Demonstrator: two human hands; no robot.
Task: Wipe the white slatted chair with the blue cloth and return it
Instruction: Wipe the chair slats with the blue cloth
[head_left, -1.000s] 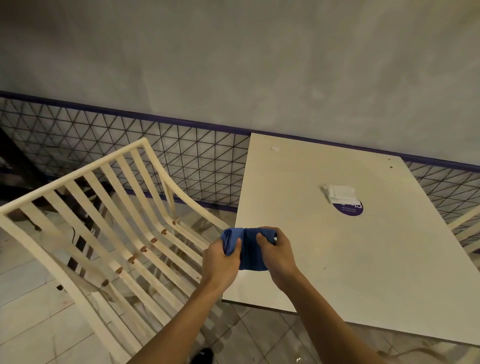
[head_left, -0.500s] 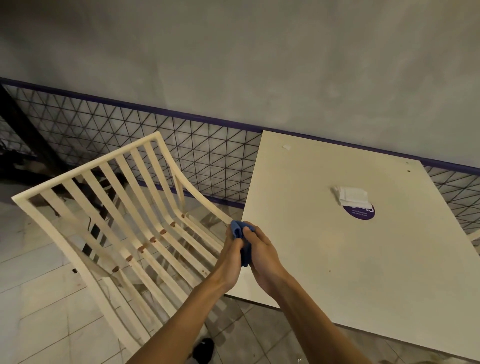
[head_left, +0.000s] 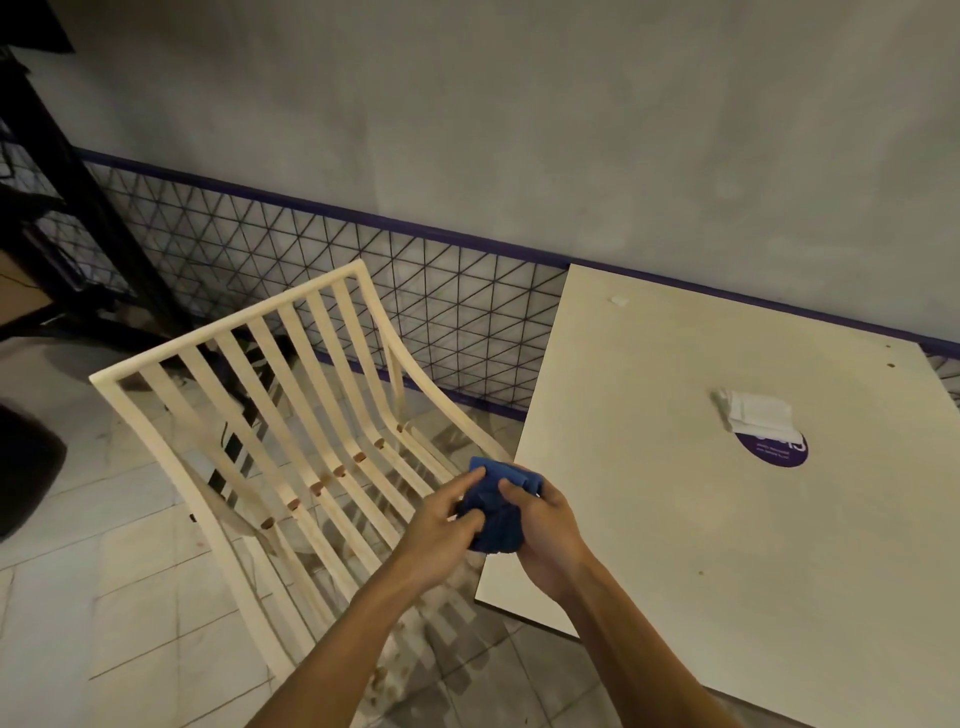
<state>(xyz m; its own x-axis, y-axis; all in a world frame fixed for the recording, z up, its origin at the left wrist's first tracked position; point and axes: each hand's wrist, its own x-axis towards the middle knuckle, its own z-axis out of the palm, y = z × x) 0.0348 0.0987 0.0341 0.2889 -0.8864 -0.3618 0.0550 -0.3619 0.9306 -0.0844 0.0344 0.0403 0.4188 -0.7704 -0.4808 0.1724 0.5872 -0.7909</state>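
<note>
**Blue cloth (head_left: 493, 512) held bunched up**

It was gripped between the white slatted chair (head_left: 291, 374) and the bench's (head_left: 675, 545) near corner, cupped in the curled fingers of the right hand (head_left: 548, 535) and pinched by the left hand (head_left: 439, 527). A folded white napkin (head_left: 759, 413) was laid partly over a purple sticker (head_left: 774, 453).

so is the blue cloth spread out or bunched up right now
Bunched up: the blue cloth is a compact wad gripped between the left hand and the right hand, with no part hanging loose or laid flat.
</note>
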